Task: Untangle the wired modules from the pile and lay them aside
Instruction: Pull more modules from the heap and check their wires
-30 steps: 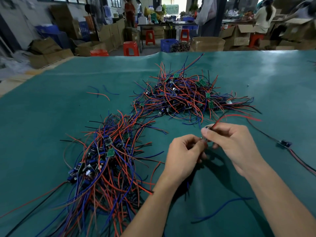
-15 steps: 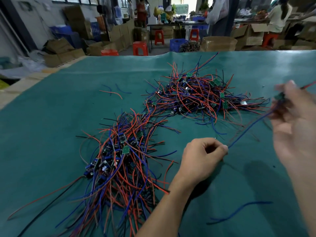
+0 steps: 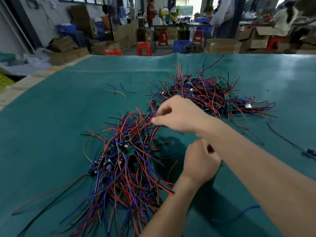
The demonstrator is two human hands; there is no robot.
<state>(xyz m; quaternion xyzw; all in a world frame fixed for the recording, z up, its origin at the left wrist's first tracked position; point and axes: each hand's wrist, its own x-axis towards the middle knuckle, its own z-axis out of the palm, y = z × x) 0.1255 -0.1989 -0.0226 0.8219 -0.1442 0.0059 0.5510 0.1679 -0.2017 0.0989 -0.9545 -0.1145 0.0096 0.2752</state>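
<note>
reaching into tangled red, blue and black wires on the green table (image 3: 51, 117).
right hand (image 3: 177, 115) pinching wires between 2 heaps: near pile (image 3: 123, 161) mid-table, far pile (image 3: 208, 94) toward far edge, small green boards throughout; left hand (image 3: 200, 161) curled, grip unclear; single module (image 3: 310, 153) at right edge.

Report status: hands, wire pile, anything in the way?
Right hand pinching wires at near pile. Left hand curled under right forearm, grip unclear. One module aside at right. Nothing blocking.
</note>
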